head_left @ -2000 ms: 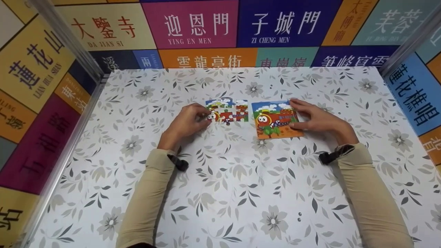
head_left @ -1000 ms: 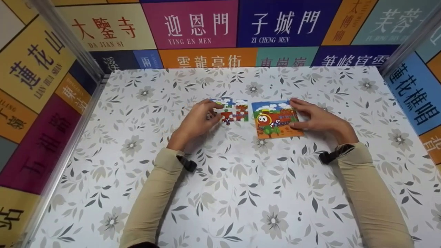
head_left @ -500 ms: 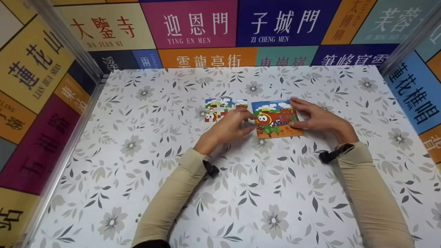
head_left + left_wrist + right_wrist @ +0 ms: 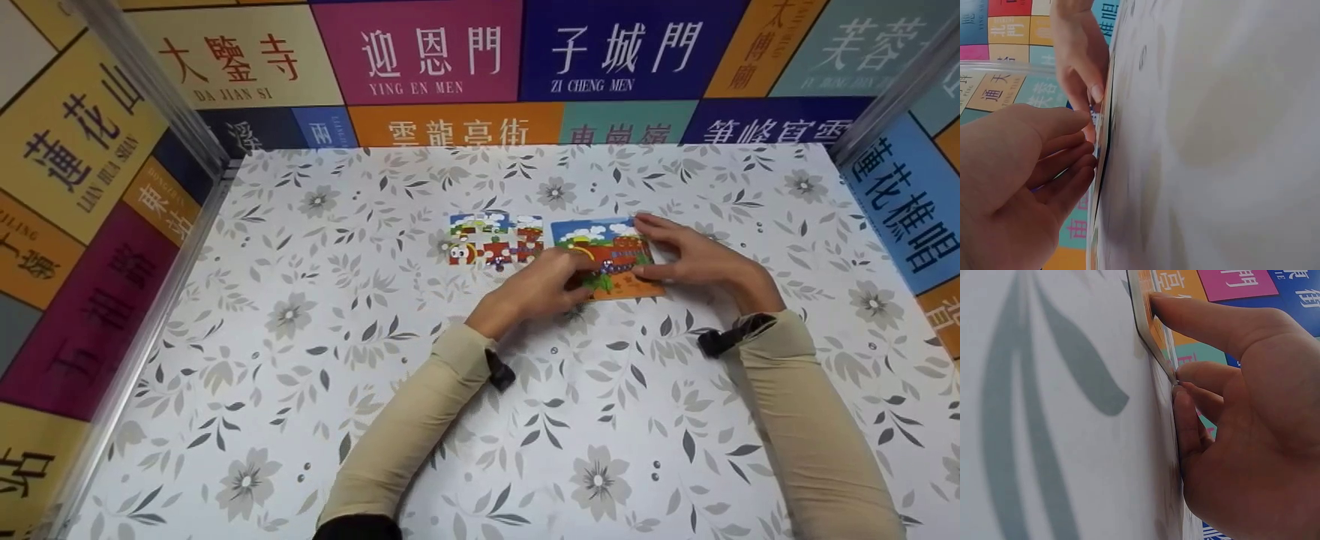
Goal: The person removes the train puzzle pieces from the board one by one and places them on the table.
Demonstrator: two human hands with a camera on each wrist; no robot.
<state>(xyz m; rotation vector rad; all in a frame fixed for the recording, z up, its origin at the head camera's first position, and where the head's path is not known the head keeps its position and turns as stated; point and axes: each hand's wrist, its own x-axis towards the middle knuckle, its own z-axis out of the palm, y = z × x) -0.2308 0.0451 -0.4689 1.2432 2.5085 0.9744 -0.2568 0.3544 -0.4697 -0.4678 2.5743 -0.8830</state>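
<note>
A square picture board (image 4: 621, 259) with a cartoon red train on blue, green and orange lies right of centre on the table. My right hand (image 4: 697, 259) holds its right side, the thumb (image 4: 1202, 318) on the face and other fingers at the far edge. My left hand (image 4: 536, 286) reaches over the board's left part, covering the train's face. In the left wrist view, its bent fingertips (image 4: 1089, 157) come right up to the board's surface. Left of the board, several joined jigsaw pieces (image 4: 496, 250) show the upper part of the same train picture.
The table cover (image 4: 480, 420) is white with grey flowers and leaves. Colourful panels with Chinese lettering (image 4: 431, 56) stand along the back and both sides. A black strap with a small device sits on each wrist, beside the beige sleeves (image 4: 420, 409).
My left hand has moved right, from the left edge of the jigsaw pieces across them to the picture board. The joined pieces are uncovered again. My right hand and the board have stayed in place.
</note>
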